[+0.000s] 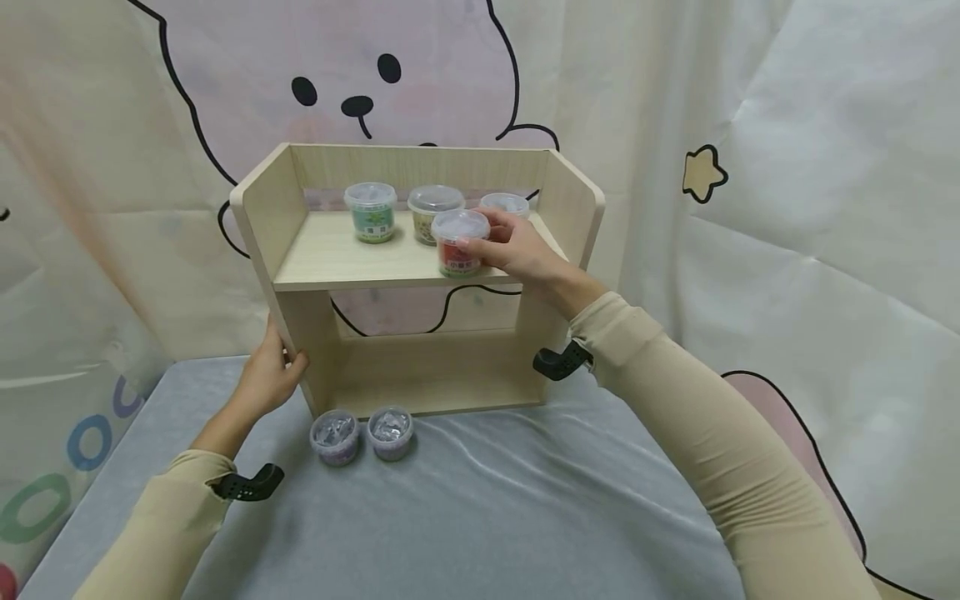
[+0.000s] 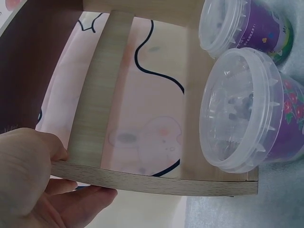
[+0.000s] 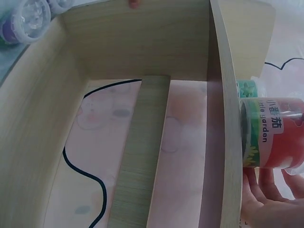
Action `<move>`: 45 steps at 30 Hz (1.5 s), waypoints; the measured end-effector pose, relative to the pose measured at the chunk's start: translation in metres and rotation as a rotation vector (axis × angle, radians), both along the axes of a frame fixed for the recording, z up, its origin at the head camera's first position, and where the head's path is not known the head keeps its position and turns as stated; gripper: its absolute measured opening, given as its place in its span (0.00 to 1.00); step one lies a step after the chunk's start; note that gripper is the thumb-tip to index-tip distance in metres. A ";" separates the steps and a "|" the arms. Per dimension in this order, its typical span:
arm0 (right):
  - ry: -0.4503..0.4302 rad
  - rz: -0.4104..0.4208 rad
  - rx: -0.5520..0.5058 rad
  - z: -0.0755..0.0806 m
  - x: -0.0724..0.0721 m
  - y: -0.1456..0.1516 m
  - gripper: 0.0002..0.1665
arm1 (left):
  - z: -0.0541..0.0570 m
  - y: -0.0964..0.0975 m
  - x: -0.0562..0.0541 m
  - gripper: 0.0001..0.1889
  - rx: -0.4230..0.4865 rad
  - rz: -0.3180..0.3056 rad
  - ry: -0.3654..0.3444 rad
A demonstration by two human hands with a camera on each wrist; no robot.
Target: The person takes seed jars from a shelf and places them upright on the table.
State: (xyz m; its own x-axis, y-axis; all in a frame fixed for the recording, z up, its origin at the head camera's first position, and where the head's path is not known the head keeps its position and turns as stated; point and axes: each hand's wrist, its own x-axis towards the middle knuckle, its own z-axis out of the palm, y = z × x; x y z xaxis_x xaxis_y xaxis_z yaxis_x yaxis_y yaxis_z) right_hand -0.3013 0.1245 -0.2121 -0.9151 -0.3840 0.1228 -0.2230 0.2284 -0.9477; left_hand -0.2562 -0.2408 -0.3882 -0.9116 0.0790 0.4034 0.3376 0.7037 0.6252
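My right hand [image 1: 521, 250] grips a red-labelled plastic tub [image 1: 460, 243] with a clear lid, at the front edge of the upper shelf. In the right wrist view the label of this red tub [image 3: 275, 133] reads "little garden". Behind it on the same shelf stand a green-labelled tub [image 1: 372, 213], a yellowish tub [image 1: 431, 208] and a tub partly hidden by my hand [image 1: 505, 202]. My left hand [image 1: 270, 375] holds the left side panel of the wooden shelf unit [image 1: 300, 333]; in the left wrist view the thumb and fingers [image 2: 85, 204] lie on either side of the panel's edge.
Two purple tubs [image 1: 335, 437] with clear lids stand on the grey cloth-covered table [image 1: 480, 517], just before the unit's lower left front. The lower shelf [image 1: 435, 367] lies under the upper one. A printed curtain [image 1: 825, 208] hangs behind.
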 end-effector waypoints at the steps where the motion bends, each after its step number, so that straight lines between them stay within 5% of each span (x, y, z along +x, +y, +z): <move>1: 0.004 -0.001 -0.001 0.000 0.001 0.000 0.38 | 0.000 0.000 0.000 0.37 0.002 -0.002 -0.001; 10: 0.047 0.060 -0.016 -0.004 0.016 0.000 0.37 | 0.000 -0.002 0.000 0.38 -0.006 0.000 -0.022; 27: -0.010 0.171 -0.056 -0.023 0.043 0.013 0.39 | -0.003 -0.003 0.001 0.36 -0.022 0.040 -0.020; 36: -0.019 0.183 -0.055 -0.056 0.051 0.021 0.36 | -0.001 0.000 0.002 0.36 -0.008 0.039 -0.013; 45: -0.065 0.180 0.004 -0.107 0.050 0.025 0.38 | 0.000 0.001 -0.001 0.37 0.002 0.030 -0.020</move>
